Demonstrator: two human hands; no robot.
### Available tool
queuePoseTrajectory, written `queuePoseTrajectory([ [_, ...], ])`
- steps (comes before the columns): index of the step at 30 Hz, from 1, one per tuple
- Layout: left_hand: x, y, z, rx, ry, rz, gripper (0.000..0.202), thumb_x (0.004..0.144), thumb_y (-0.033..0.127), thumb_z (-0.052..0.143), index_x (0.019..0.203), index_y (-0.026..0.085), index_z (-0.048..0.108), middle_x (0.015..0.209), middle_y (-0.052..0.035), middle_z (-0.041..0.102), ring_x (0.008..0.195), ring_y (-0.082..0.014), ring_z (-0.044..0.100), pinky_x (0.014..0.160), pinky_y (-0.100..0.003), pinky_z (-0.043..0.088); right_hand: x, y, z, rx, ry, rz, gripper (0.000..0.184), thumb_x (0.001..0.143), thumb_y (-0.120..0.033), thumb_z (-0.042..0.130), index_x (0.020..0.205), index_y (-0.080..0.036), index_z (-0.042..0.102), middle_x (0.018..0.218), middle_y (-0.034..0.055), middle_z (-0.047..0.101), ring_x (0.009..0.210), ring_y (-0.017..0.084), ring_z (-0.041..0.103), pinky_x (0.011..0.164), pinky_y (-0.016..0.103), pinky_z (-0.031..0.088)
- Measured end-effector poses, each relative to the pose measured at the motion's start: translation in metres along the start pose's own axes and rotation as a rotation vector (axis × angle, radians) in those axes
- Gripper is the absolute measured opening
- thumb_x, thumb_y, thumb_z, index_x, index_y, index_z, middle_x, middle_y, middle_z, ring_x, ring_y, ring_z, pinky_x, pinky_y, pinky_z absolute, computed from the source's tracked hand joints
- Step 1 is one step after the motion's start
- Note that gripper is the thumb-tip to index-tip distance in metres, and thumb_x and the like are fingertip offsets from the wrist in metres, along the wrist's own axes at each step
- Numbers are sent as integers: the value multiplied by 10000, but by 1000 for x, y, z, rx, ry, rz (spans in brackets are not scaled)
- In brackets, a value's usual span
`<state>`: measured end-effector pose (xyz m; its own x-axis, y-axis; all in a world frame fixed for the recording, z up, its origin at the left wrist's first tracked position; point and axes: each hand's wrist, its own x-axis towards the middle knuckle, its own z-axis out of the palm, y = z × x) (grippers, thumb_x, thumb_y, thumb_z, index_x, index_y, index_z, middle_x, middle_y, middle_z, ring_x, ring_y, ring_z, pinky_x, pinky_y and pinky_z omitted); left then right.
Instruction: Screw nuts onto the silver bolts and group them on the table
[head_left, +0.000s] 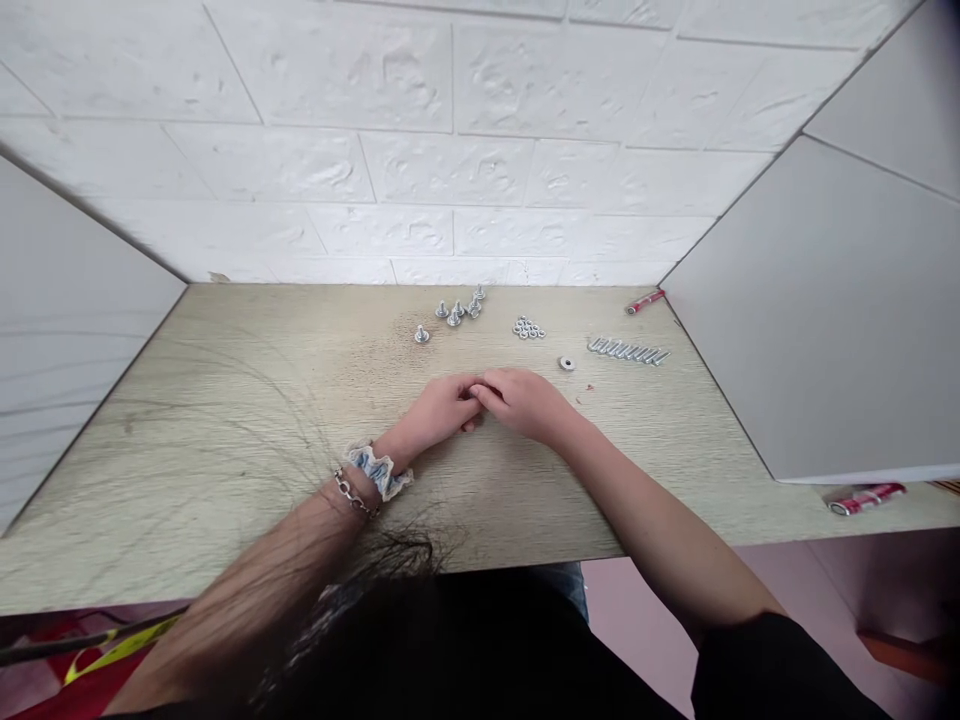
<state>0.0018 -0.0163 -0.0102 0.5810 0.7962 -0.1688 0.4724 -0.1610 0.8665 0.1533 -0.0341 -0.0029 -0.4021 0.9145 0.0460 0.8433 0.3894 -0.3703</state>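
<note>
My left hand (pixel 442 408) and my right hand (pixel 529 402) meet just above the middle of the table, fingertips pressed together. Both are closed, and whatever sits between the fingers is hidden. Beyond them stands a loose group of bolts with washers and nuts on them (pixel 454 318), heads down. One such assembled bolt (pixel 421 335) is set apart, nearer my left hand. Past my right hand lie a cluster of hex nuts (pixel 529 329) and a single round washer (pixel 562 366). Farther right, several bare bolts (pixel 628 351) lie side by side in a row.
A white brick-pattern wall (pixel 405 165) closes off the back of the wooden table (pixel 300 330). Grey-white panels stand at the left (pixel 67 320) and right (pixel 825 330). One red-and-silver cylinder (pixel 645 302) lies at the back right, another (pixel 868 499) near the front right edge.
</note>
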Motion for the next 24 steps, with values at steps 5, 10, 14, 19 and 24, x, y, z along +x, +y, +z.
queuePoseTrajectory([
  [5,0,1,0,-37,-12,7,225,716,192,387,810,152,587,603,21,549,487,-76,514,461,-172,386,-1,-1,-1,-32,-2,16,284,908,-308,352,837,-160,583,802,34,623,708,141,517,579,258,272],
  [10,0,0,0,12,-8,24,238,721,198,384,804,149,601,567,23,537,501,-82,506,495,-182,392,0,-1,-1,-37,-47,27,298,910,-305,344,838,-153,589,827,47,624,741,148,527,603,261,289],
  [14,-1,2,-1,49,-4,30,263,729,208,381,842,165,615,536,34,525,507,-90,500,518,-192,391,0,-2,-2,-25,-69,36,309,914,-312,330,854,-156,589,841,49,623,759,152,530,613,261,300],
  [19,-1,2,-1,73,-12,15,204,727,211,390,716,155,586,514,35,521,496,-90,487,536,-202,388,-1,-4,-5,-34,-88,54,309,914,-306,332,845,-147,588,852,59,623,766,156,533,618,260,309],
  [24,-1,2,-1,105,3,32,190,723,203,397,674,159,575,505,39,523,495,-90,487,559,-210,384,-3,-5,-6,-15,-92,61,309,913,-302,323,863,-149,587,855,61,620,765,162,530,616,262,310],
])
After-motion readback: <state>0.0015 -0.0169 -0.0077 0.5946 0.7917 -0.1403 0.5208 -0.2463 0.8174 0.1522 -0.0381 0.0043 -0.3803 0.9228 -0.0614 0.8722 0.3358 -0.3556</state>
